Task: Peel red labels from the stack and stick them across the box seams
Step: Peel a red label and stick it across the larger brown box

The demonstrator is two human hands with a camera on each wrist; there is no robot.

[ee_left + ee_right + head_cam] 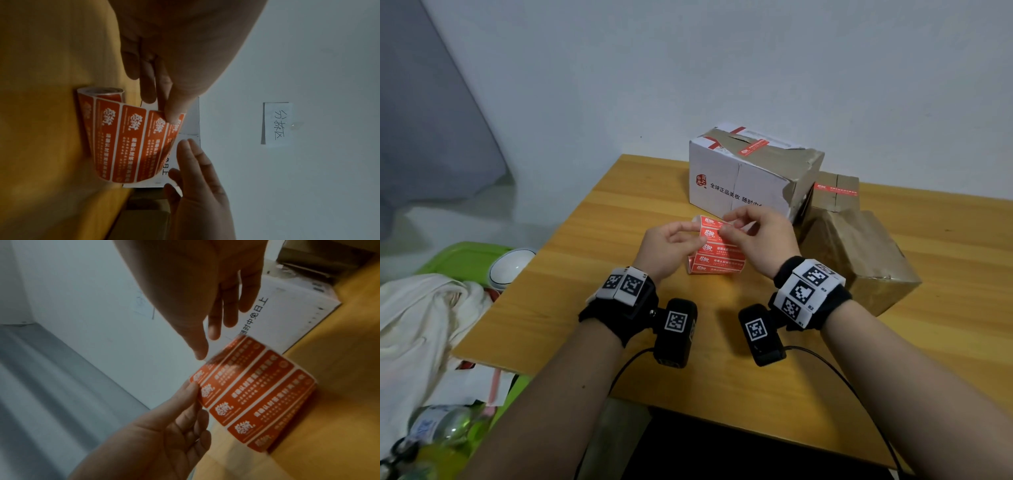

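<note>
- Around my work: white printed box [739, 178] at the table's far side, one red label [753, 146] already across its top seam. Two brown boxes to its right, the far brown box [837, 192] bearing a red label too, the near brown box [859, 257] big and crumpled, just beside my right wrist.
- Off the table's left edge: white cloth [421, 315], a white bowl [512, 267], a plastic bottle [441, 428].
- The white box stands directly behind the hands; nothing lies between them and the label strip [714, 250].
- The strip stands up off the wooden table [585, 274], curling, rolled end low. Its long axis runs from me toward the white box; each label lies crosswise to that.
- Left hand [671, 243] pinches the strip's upper left edge, thumb and fingertips together on it.
- Right hand [756, 236] sits at the strip's top end, fingers curled; the right wrist view shows thumb and fingers slightly apart at the top label's corner. I cannot tell if it has hold.
- Open tabletop lies near me and to the left, up to the edge.
</note>
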